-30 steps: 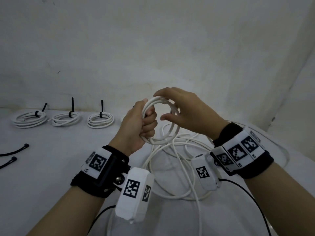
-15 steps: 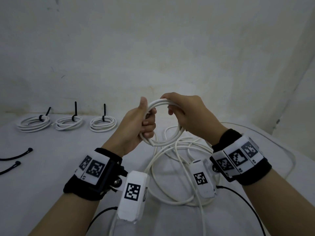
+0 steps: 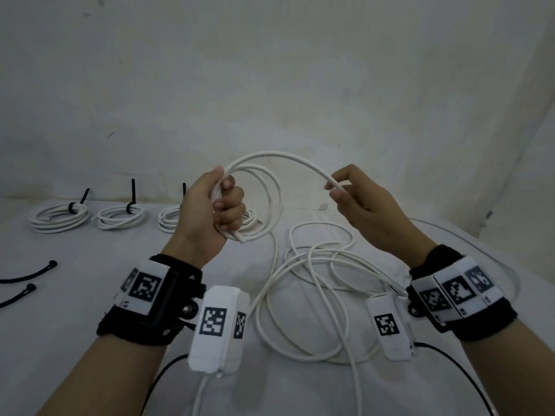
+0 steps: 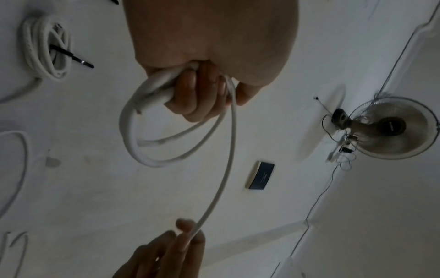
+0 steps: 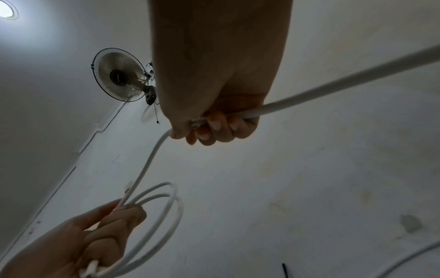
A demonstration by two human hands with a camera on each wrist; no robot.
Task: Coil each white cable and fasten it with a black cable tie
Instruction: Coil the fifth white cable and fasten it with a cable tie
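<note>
My left hand (image 3: pixel 223 202) grips a small coil of white cable (image 3: pixel 271 205) held upright above the table, with several loops through its fist. From the coil's top one strand (image 3: pixel 285 156) arcs right to my right hand (image 3: pixel 333 186), which pinches it between thumb and fingers. The rest of this cable (image 3: pixel 315 295) lies in loose loops on the white table below. In the left wrist view the fingers (image 4: pixel 197 94) wrap the coil (image 4: pixel 133 131). In the right wrist view the cable (image 5: pixel 333 88) runs through the curled fingers (image 5: pixel 214 127).
Three finished coils with black ties (image 3: pixel 60 214) (image 3: pixel 123 216) (image 3: pixel 168 219) lie in a row at the back left. Two loose black ties (image 3: pixel 30 274) (image 3: pixel 18 294) lie at the left edge. A wall rises just behind the table (image 3: pixel 90 340). A wall fan (image 4: pixel 390 127) hangs above.
My right hand has left the coil and moved right, drawing out a long strand of cable. The left hand keeps its grip on the coil.
</note>
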